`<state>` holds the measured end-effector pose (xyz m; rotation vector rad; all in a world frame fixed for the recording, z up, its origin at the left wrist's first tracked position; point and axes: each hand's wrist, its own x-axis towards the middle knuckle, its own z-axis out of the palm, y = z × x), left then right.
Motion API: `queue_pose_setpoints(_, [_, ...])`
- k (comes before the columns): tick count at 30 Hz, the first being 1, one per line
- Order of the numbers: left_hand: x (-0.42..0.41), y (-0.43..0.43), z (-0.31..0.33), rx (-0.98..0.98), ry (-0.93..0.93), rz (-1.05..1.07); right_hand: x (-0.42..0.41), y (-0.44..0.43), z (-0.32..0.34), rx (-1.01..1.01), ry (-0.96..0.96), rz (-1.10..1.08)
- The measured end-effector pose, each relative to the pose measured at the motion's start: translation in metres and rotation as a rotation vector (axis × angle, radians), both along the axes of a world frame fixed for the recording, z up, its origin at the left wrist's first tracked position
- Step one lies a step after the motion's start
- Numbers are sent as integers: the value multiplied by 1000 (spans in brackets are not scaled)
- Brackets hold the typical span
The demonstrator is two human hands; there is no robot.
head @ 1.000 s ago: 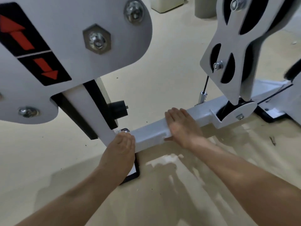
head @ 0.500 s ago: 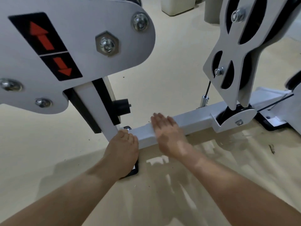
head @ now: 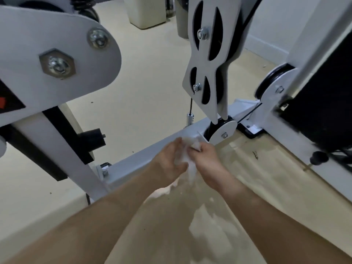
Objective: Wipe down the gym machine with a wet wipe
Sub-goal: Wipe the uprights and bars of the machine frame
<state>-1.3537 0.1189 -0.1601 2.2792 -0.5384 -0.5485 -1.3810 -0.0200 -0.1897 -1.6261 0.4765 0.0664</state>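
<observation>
Both left hand (head: 168, 162), right hand (head: 208, 161) fingers (head: 174, 145) pinching wet wipe (head: 187, 165) by base bar (head: 137, 159), near pulley (head: 225, 128)

Beige floor (head: 137, 96), cream box (head: 147, 14) beyond

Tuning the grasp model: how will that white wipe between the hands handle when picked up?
Likely floppy: the wet wipe bunches and droops between the left hand and right hand. Probably light: a pinch from each hand carries it. Unlikely to roll: no rigid shape shows.
</observation>
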Motion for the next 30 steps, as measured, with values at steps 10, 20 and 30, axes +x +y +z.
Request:
queue_pose_setpoints(10, [18,-63,-17,-277,32,503,-44,-64,38,-319,112,-282])
queue_pose_setpoints(20, [46,-63,-29,4,-334,424,7,-22,2,330,59,-577])
queue_pose_setpoints(30, [18,-110,-39,-68,39,543,1,-38,-17,582,29,-714])
